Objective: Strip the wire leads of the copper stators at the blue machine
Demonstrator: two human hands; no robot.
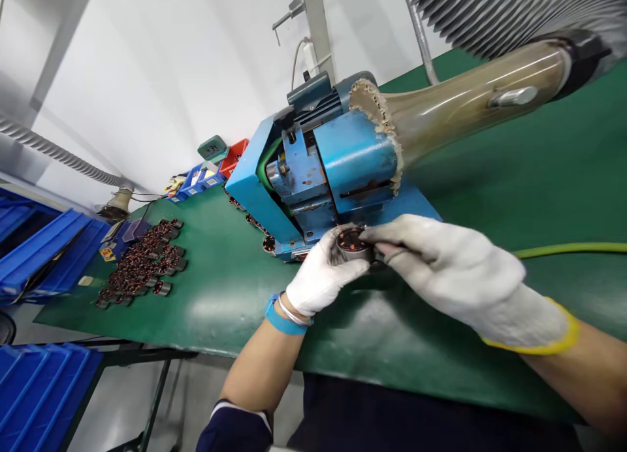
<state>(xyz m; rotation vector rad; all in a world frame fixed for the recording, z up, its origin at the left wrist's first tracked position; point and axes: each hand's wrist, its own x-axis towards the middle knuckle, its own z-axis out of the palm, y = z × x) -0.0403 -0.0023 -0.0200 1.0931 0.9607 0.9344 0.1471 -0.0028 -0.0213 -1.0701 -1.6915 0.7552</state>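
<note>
Just in front of the blue machine (357,161), my gloved left hand (326,272) is wrapped around a motor stator (353,240), a short grey cylinder with copper windings showing on its dark top. My right hand (435,262), in a white glove with a yellow cuff, reaches in from the right. Its thumb and fingertips are pinched together at the stator's right rim. Whether something small sits in that pinch is hidden. Part of the stator's side is covered by my left fingers and thumb.
A crowd of similar stators (147,262) stands on the green table (230,302) to the left. A wide brownish duct (470,99) runs from the machine to the upper right. Small bins (196,181) line the back; blue crates (44,256) are at far left. A green hose (573,248) lies at right.
</note>
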